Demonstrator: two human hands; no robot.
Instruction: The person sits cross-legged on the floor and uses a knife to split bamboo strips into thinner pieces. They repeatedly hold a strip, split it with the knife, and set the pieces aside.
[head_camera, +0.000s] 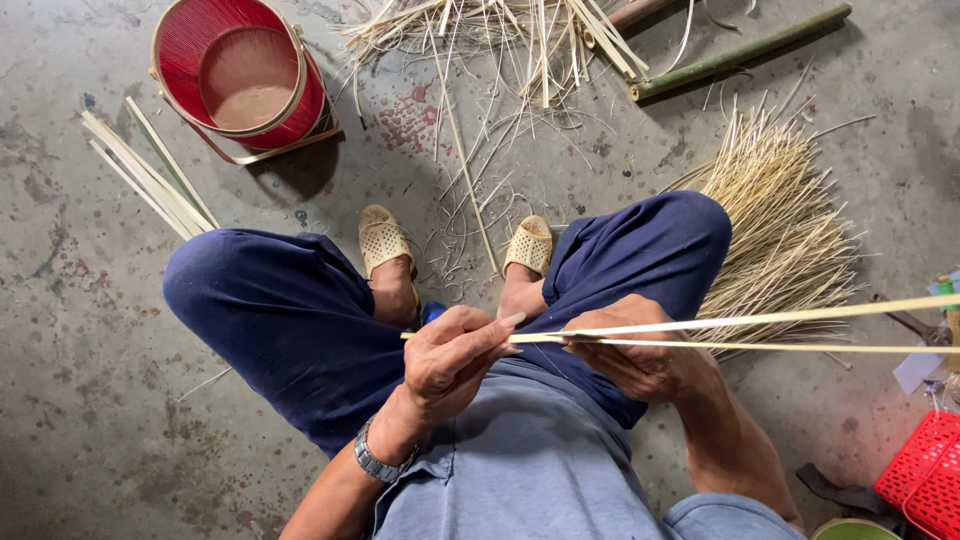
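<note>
The person sat low with knees drawn up, in a grey-blue shirt and dark blue trousers, a metal wristwatch (378, 462) on the left wrist. The left hand (450, 358) was closed in a pinch, thumb and fingers grasping the near end of a thin bamboo strip (760, 320). The right hand (640, 350) lay just beside it, fingers curled around the same strip where it split into two slivers; these ran out to the right edge of the view, one above the other and slightly apart. Whether a blade sat within the right hand could not be told. Below the hands, both feet in pale woven slippers (530, 245) rested on the concrete floor (80, 400), with loose shavings between them. Beside the right knee lay a fanned bundle of fine bamboo splints (780, 220). A red plastic basket (925, 480) stood at the lower right corner. To the left of the left knee lay several flat pale strips (150, 180). Farther off stood a red cylindrical basket (245, 75) with a bamboo rim, tilted on its side. At the far edge lay a heap of scraps (500, 40) and a green bamboo pole (740, 52).
</note>
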